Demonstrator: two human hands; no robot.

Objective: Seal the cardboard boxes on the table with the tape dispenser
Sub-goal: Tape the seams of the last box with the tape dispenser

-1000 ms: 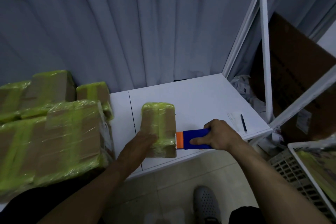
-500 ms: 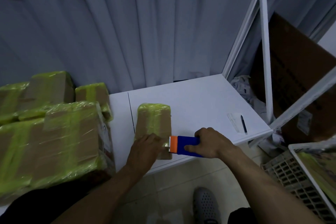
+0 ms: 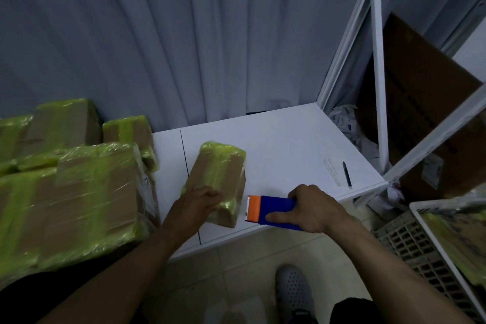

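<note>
**Small box at the desk's front edge, dispenser just off its end**

Head view: the left grip (image 3: 196, 205) is curled over the near end of the small box (image 3: 218, 171) (cardboard, banded in yellow-green tape). The box lies slantwise on the white desk (image 3: 284, 144), with its near corner close to the front edge. Just right of that grip, the right grip (image 3: 313, 209) is clamped round the blue body of the tape dispenser (image 3: 273, 209). The dispenser's orange end points at the box with a narrow gap between them, and its body lies across the line of the desk's front edge.

Beyond the right grip, a broad stretch of white desk top runs up to the curtain (image 3: 184, 47). Farther right, a pen (image 3: 346, 172) and a paper slip (image 3: 332, 169) lie near the desk's right edge, beside the white frame post (image 3: 378, 87).

Left of the left grip, a large wrapped box (image 3: 71, 200) crowds the desk, near the small box but apart from it. Smaller wrapped boxes (image 3: 128, 131) sit behind it.

Below both grips are the tiled floor (image 3: 236, 258) and a grey shoe (image 3: 293, 289). A plastic crate (image 3: 405, 242) stands lower right.
</note>
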